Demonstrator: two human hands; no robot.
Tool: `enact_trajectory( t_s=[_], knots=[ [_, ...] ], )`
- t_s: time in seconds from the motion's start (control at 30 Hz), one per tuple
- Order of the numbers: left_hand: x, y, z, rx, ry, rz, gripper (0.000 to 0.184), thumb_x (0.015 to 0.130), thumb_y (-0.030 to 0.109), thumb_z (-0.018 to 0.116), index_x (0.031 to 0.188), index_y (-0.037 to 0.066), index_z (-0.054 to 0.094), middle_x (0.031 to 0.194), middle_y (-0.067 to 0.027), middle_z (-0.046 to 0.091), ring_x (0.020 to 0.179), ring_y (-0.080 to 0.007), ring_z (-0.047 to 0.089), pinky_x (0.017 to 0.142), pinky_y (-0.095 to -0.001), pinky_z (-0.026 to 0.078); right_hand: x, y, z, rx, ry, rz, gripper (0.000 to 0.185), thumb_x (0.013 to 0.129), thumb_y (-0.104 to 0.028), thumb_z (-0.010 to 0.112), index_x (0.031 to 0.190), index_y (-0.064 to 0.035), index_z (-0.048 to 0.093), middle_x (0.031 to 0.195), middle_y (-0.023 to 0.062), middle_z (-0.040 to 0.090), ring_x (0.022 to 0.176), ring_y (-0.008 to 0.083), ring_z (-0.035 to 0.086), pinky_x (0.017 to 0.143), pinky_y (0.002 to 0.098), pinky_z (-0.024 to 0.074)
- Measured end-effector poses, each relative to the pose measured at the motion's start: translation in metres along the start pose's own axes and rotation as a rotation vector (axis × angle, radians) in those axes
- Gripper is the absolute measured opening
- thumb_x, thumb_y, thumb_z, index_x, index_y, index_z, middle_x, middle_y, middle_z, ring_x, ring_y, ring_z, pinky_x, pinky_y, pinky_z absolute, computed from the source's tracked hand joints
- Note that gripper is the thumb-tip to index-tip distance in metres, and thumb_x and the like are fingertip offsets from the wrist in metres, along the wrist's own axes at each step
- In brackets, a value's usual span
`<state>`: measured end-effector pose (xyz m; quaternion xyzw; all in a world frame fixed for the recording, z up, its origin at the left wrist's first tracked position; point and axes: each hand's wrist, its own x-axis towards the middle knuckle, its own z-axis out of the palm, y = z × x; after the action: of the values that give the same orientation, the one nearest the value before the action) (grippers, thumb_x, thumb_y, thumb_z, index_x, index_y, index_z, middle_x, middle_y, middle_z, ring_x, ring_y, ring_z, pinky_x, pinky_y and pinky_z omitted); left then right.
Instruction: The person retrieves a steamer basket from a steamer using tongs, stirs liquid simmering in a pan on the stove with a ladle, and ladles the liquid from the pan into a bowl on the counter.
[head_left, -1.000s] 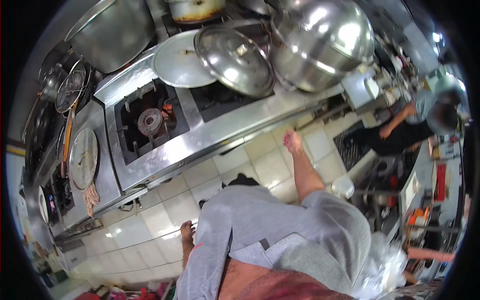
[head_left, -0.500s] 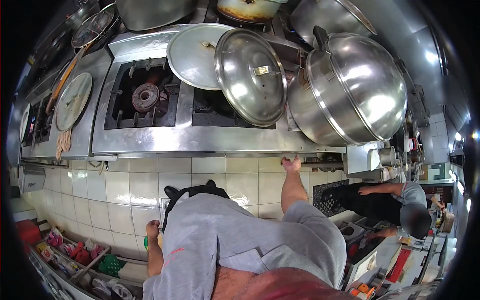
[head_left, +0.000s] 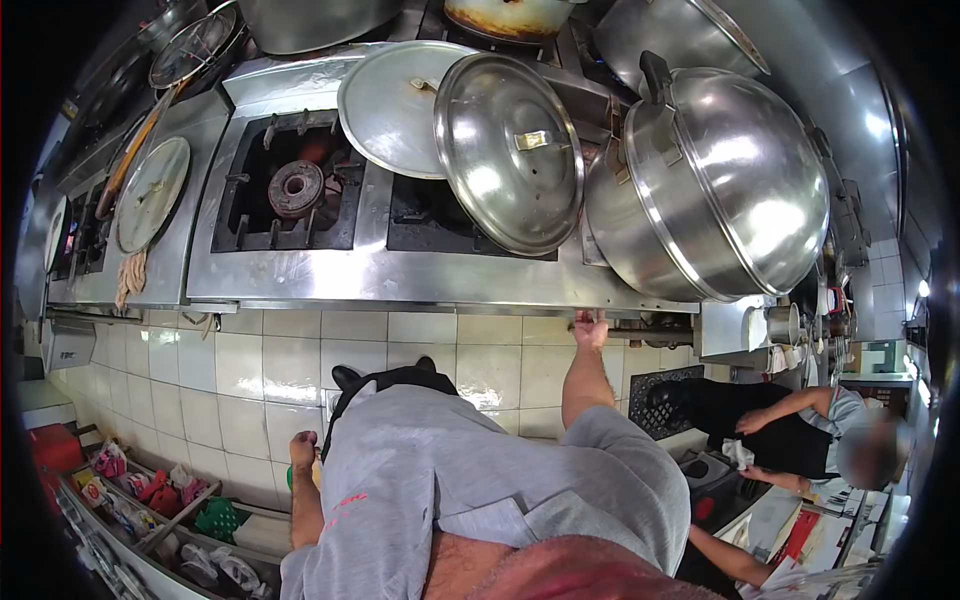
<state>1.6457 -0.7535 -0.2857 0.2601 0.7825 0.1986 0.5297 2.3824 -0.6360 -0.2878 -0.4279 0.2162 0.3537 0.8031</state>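
Note:
My right hand [head_left: 590, 328] reaches to the underside of the steel stove's front edge [head_left: 440, 287]; its fingers look slightly apart, with their tips partly hidden at the edge. Nothing is visible in its palm. Low at the left, my left hand [head_left: 304, 450] hangs beside my body with its fingers curled, their contents hidden. Above my right hand, a large domed steel pot [head_left: 700, 185] stands on the stove. A shiny lid [head_left: 510, 150] overlaps a flatter, dull lid [head_left: 385, 110] to its left. Farther left is a bare burner [head_left: 296, 190].
Another round lid [head_left: 153, 195] lies on the left counter beside a cloth [head_left: 131, 278]. Pots line the back. At the right stands a person in a dark apron [head_left: 760, 415], holding a white cloth [head_left: 738, 455]. Another person's forearm [head_left: 725, 555] enters lower right. Shelves [head_left: 180, 515] hold items lower left.
The view has swung round and levelled along the stove. My right hand now meets its front edge. The person at the right has a white cloth in hand, and another person's forearm has appeared lower right.

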Motion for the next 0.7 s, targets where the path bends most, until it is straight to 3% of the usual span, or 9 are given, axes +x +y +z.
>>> enact_trajectory(
  t_s=[0.07,0.13,0.27,0.33,0.37,0.43,0.5,0.57,0.7],
  knots=[
    [-0.005,0.007,0.0,0.026,0.01,-0.02,0.02,0.083,0.015,0.06,0.095,-0.001,0.059,0.075,-0.007,0.061,0.051,-0.0145,0.055,0.04,-0.0264,0.042,0.016,0.001,-0.012,0.011,-0.04,0.016,0.029,0.091,-0.025,0.049,0.118,-0.0161,0.043,0.093,0.0088,0.052,0.08,0.021,0.052,0.072,0.0368,0.048],
    [-0.009,0.013,0.0,0.042,0.005,-0.022,0.021,0.083,0.016,0.06,0.095,-0.001,0.059,0.075,-0.0073,0.061,0.051,-0.0144,0.056,0.04,-0.0262,0.042,0.025,0.001,-0.021,-0.113,-0.249,-0.13,0.027,0.089,-0.027,0.052,0.114,-0.0161,0.046,0.091,0.0071,0.053,0.078,0.0206,0.052,0.072,0.0364,0.0482],
    [-0.01,0.01,0.001,0.076,0.0,-0.016,0.022,0.083,0.018,0.06,0.095,-0.001,0.059,0.074,-0.0079,0.061,0.05,-0.014,0.056,0.04,-0.0259,0.043,-0.003,-0.001,-0.008,-0.158,-0.237,-0.124,0.023,0.089,-0.027,0.054,0.109,-0.017,0.05,0.084,0.0047,0.055,0.077,0.0213,0.053,0.071,0.0365,0.0484],
    [-0.014,0.013,0.002,0.091,-0.005,-0.02,0.022,0.082,0.018,0.06,0.095,-0.001,0.059,0.074,-0.0077,0.061,0.052,-0.0142,0.056,0.041,-0.0262,0.044,-0.016,0.003,-0.005,0.093,0.03,0.114,0.026,0.089,-0.028,0.052,0.112,-0.0165,0.048,0.089,0.0073,0.054,0.079,0.023,0.053,0.073,0.0385,0.0485],
    [-0.016,0.015,0.003,0.104,-0.009,-0.024,0.023,0.082,0.017,0.061,0.095,-0.001,0.059,0.074,-0.0076,0.062,0.053,-0.0144,0.057,0.042,-0.0264,0.045,-0.022,0.012,-0.008,0.093,0.028,0.111,0.026,0.089,-0.028,0.052,0.112,-0.0165,0.048,0.089,0.0073,0.054,0.079,0.023,0.053,0.073,0.0385,0.0485],
    [0.001,-0.006,0.004,0.107,-0.004,0.04,0.022,0.082,0.017,0.061,0.095,-0.002,0.059,0.074,-0.0075,0.062,0.054,-0.0148,0.057,0.044,-0.0268,0.046,-0.035,0.038,-0.019,-0.077,-0.249,0.113,0.035,0.089,-0.032,0.052,0.117,-0.0148,0.04,0.1,0.0138,0.049,0.087,0.0267,0.051,0.078,0.0424,0.0473],
    [0.005,-0.015,0.005,0.11,0.001,0.098,0.022,0.082,0.017,0.061,0.094,-0.002,0.06,0.074,-0.0073,0.062,0.055,-0.0151,0.058,0.046,-0.0272,0.047,-0.051,0.071,-0.01,-0.104,-0.11,0.196,0.04,0.087,-0.034,0.052,0.118,-0.0138,0.037,0.106,0.0189,0.044,0.092,0.0303,0.048,0.082,0.0456,0.0455],
    [-0.001,-0.005,0.007,0.11,-0.048,0.06,0.022,0.082,0.016,0.061,0.094,-0.003,0.06,0.075,-0.0078,0.062,0.057,-0.0156,0.059,0.049,-0.0281,0.048,-0.084,0.097,0.012,-0.122,-0.012,0.254,0.036,0.086,-0.032,0.052,0.114,-0.0143,0.04,0.102,0.0184,0.045,0.092,0.0315,0.048,0.082,0.0464,0.0452],
    [-0.012,0.011,0.008,0.132,-0.037,0.02,0.022,0.083,0.016,0.06,0.096,-0.002,0.06,0.077,-0.008,0.062,0.058,-0.0159,0.059,0.047,-0.0279,0.047,-0.113,0.126,0.033,-0.097,-0.16,0.336,0.03,0.085,-0.029,0.052,0.11,-0.0146,0.043,0.101,0.0161,0.045,0.089,0.0299,0.048,0.08,0.0452,0.0454]
  ],
)
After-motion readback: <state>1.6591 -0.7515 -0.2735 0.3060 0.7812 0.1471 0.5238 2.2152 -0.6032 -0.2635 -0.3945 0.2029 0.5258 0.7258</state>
